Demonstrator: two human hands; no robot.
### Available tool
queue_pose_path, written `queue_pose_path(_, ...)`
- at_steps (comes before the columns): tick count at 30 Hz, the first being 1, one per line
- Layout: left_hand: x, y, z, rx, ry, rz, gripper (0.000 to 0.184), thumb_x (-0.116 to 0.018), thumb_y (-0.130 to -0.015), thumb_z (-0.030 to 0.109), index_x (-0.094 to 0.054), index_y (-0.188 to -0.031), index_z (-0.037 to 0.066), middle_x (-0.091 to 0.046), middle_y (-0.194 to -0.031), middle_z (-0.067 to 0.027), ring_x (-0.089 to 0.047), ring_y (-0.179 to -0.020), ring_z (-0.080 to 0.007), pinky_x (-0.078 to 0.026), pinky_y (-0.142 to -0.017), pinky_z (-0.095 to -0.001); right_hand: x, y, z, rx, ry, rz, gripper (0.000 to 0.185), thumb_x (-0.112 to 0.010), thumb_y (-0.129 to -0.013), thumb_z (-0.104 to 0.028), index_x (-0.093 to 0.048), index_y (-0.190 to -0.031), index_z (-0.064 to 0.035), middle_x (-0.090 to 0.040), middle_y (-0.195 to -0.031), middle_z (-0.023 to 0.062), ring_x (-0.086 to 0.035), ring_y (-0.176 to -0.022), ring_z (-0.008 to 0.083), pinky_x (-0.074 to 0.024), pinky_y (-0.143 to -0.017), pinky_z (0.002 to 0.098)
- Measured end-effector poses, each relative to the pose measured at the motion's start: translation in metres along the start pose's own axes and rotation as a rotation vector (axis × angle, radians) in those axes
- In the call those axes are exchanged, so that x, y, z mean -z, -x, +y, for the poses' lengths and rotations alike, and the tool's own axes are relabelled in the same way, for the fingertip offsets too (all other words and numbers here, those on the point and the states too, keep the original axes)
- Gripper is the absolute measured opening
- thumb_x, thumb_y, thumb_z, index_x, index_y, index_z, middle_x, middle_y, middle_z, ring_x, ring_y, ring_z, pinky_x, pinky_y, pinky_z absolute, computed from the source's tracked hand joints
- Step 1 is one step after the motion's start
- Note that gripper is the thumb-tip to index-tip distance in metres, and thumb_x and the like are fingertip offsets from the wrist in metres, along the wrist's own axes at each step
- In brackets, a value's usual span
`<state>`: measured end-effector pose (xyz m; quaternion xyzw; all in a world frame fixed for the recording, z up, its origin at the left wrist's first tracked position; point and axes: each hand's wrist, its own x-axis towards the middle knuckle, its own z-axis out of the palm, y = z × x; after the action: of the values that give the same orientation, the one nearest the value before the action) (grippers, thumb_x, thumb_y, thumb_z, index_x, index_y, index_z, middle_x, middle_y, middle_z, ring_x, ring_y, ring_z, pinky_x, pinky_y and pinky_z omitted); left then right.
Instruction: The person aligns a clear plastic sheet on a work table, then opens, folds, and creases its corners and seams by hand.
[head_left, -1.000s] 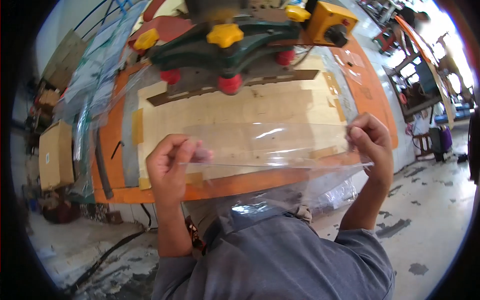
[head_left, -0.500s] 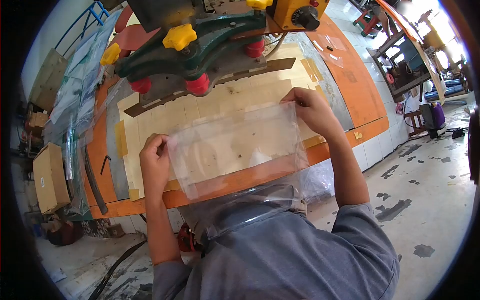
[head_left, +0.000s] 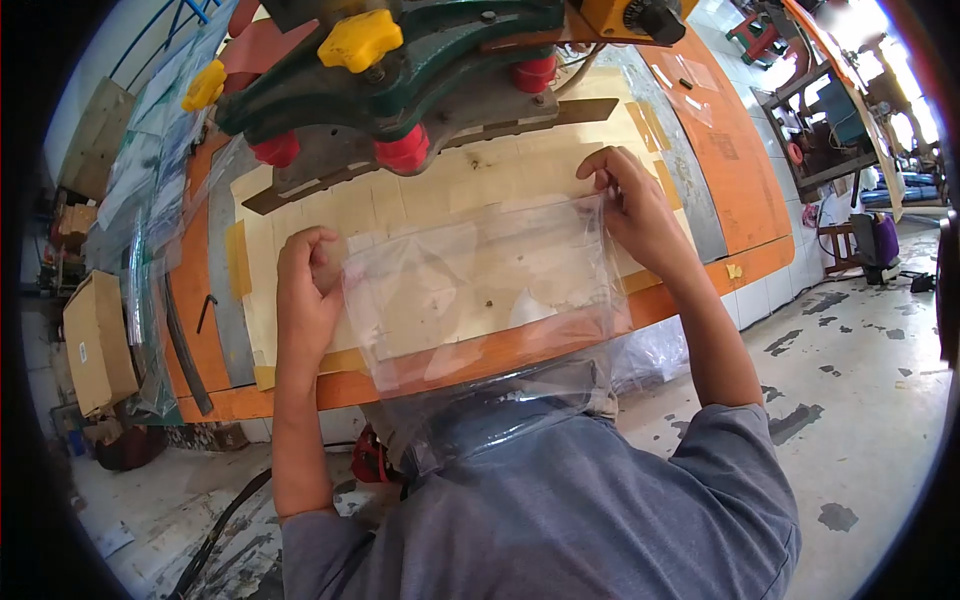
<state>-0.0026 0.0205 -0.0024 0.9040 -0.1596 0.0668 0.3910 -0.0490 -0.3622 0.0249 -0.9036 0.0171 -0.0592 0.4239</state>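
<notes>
A clear plastic sheet (head_left: 465,290) spans the six o'clock edge of the table (head_left: 735,185), the left hand (head_left: 308,290) half curled at its ten o'clock corner, the right hand (head_left: 637,208) likewise at two o'clock; whether either grips, I cannot tell.

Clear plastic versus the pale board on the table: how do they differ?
The clear plastic is see-through and glossy; the pale board looks opaque and matt. The plastic reaches past the front edge of the orange table; the board ends behind it. Both look roughly rectangular.
</notes>
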Motion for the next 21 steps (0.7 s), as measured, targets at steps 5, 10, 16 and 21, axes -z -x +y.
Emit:
queue_pose_path(5, 0.006, -0.011, -0.003, -0.219, -0.042, -0.125, 0.045, -0.064, -0.073, -0.016, -0.069, -0.112, 0.005, -0.057, -0.109, -0.0087, -0.055, -0.101, -0.0263, -0.048, -0.090, -0.0359, 0.006, -0.010, 0.014, 0.281, 0.103, -0.134, 0.029, -0.061, -0.074, 0.013, -0.073, -0.095, -0.0022, -0.060, -0.094, 0.0109, -0.061, -0.097, 0.0295, -0.0508, -0.085, 0.0398)
queue_pose_path(10, 0.013, -0.024, -0.013, -0.474, -0.078, -0.274, 0.037, -0.066, -0.073, -0.012, -0.073, -0.105, 0.005, -0.066, -0.101, -0.0061, -0.057, -0.100, -0.0278, -0.048, -0.090, -0.0391, 0.014, -0.021, 0.010, 0.431, 0.240, -0.270, 0.027, -0.067, -0.072, 0.010, -0.077, -0.093, -0.0043, -0.065, -0.095, 0.0065, -0.060, -0.100, 0.0269, -0.0530, -0.086, 0.0394)
queue_pose_path(16, 0.026, -0.038, -0.014, -0.486, -0.177, -0.429, 0.041, -0.067, -0.073, -0.008, -0.072, -0.111, 0.008, -0.070, -0.096, -0.0054, -0.059, -0.093, -0.0288, -0.045, -0.089, -0.0389, 0.031, -0.032, 0.004, 0.509, 0.394, -0.399, 0.035, -0.062, -0.075, 0.011, -0.076, -0.104, -0.0044, -0.070, -0.104, 0.0073, -0.060, -0.106, 0.0283, -0.0530, -0.094, 0.0409)
queue_pose_path(21, 0.037, -0.043, 0.008, -0.442, -0.147, -0.521, 0.044, -0.061, -0.078, 0.000, -0.066, -0.121, 0.006, -0.070, -0.104, -0.0087, -0.058, -0.096, -0.0307, -0.043, -0.094, -0.0407, 0.047, -0.036, -0.009, 0.451, 0.374, -0.526, 0.037, -0.053, -0.083, 0.008, -0.071, -0.112, -0.0032, -0.071, -0.108, 0.0114, -0.061, -0.110, 0.0316, -0.0512, -0.096, 0.0430)
